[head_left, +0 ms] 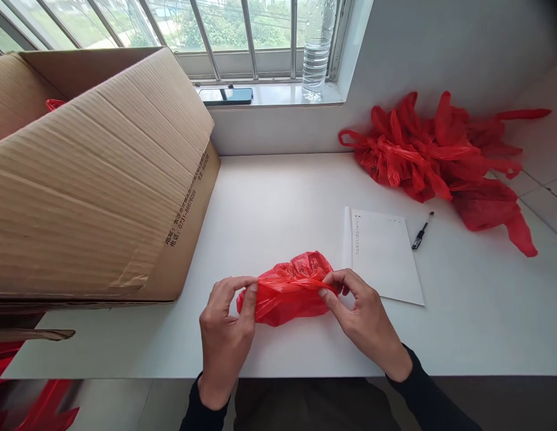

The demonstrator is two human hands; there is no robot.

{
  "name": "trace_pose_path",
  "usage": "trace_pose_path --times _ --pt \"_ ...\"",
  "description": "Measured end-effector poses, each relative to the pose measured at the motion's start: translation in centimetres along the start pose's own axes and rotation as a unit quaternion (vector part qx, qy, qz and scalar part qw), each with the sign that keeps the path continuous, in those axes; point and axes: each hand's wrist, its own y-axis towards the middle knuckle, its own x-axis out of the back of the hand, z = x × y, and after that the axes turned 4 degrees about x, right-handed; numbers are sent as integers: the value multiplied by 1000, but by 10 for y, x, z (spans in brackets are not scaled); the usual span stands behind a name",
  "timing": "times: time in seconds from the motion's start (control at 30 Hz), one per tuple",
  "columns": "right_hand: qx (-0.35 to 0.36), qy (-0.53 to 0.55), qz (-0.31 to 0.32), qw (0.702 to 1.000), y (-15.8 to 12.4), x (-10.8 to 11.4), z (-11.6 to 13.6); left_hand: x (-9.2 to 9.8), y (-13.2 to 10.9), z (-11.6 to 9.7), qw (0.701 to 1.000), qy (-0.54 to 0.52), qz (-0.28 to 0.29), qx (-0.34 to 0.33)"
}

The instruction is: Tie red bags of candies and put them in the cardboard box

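A crumpled red plastic bag [290, 299] lies on the white table near its front edge, between my two hands. My left hand [229, 326] pinches the bag's left end between thumb and fingers. On the other side, my right hand [362, 314] grips the right end the same way, thumb toward me. The bag's gathered upper edge stretches in a band from one hand to the other. Whether anything is inside the bag, I cannot tell.
A large open cardboard box [103, 197] stands at the left, with a bit of red inside. Red plastic bags [422, 149] are heaped at the back right. A notepad [386, 254] and a pen [422, 232] lie nearby. The windowsill holds a phone [227, 96] and a water bottle [317, 60].
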Motion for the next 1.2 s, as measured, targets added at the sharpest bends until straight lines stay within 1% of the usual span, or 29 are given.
trace_pose_path --times 0.07,0.13,0.17,0.27,0.3,0.33,0.43,0.5,0.57,0.6,0.63,0.67,0.73,0.8,0.83,0.87,0.9,0.93,0.97,1.03,1.07,1.1,1.17,1.2 --pt "-14 18 1 1000 0 0 3 4 -1 -1 1000 -2 -2 30" --pt "-12 28 9 1000 1 -3 7 4 0 -5 999 -11 16 27" --pt "-5 33 16 999 2 -4 9 2 0 -8 999 -14 35 5" --pt "24 48 31 998 4 -7 14 -3 3 -14 993 -6 81 -88" --pt "28 53 27 998 4 -7 14 -4 4 -14 991 -3 81 -105" --pt "27 60 16 998 4 -6 13 -3 5 -13 992 -3 68 -106" --pt "-8 95 -36 995 4 1 5 7 5 -5 999 -17 6 -33" --pt "-37 121 -67 990 3 6 -2 15 4 0 998 -40 -23 37" --pt "-46 133 -75 987 2 9 -3 22 3 -1 991 -82 -30 99" --pt "-42 131 -71 988 3 9 -1 23 2 -3 987 -104 -23 119" --pt "-35 124 -60 990 3 9 2 24 2 -6 984 -120 -13 128" --pt "-24 110 -43 993 4 7 6 24 2 -10 984 -127 -4 123" --pt "8 81 -6 997 7 5 16 24 3 -18 988 -124 1 93" --pt "24 81 2 996 10 4 23 25 2 -24 990 -109 -36 78" --pt "20 97 -14 995 12 6 24 27 1 -26 990 -96 -67 84" --pt "7 122 -42 992 14 8 23 30 0 -28 986 -82 -98 105" --pt "-13 147 -73 986 15 11 22 34 -3 -28 981 -74 -121 136" --pt "-33 168 -100 980 16 15 20 38 -5 -29 973 -86 -129 172" --pt "-48 181 -114 976 15 20 19 42 -8 -29 963 -121 -119 211" --pt "-55 172 -128 975 10 28 19 50 -12 -29 931 -228 -82 273" --pt "-45 150 -142 977 4 31 22 53 -14 -29 917 -272 -68 285" --pt "-22 122 -173 977 -2 33 27 56 -14 -29 908 -301 -58 287" --pt "68 74 -254 962 -17 34 44 56 -12 -28 906 -324 -44 269" --pt "126 68 -277 950 -24 32 53 54 -11 -27 906 -337 -33 254"
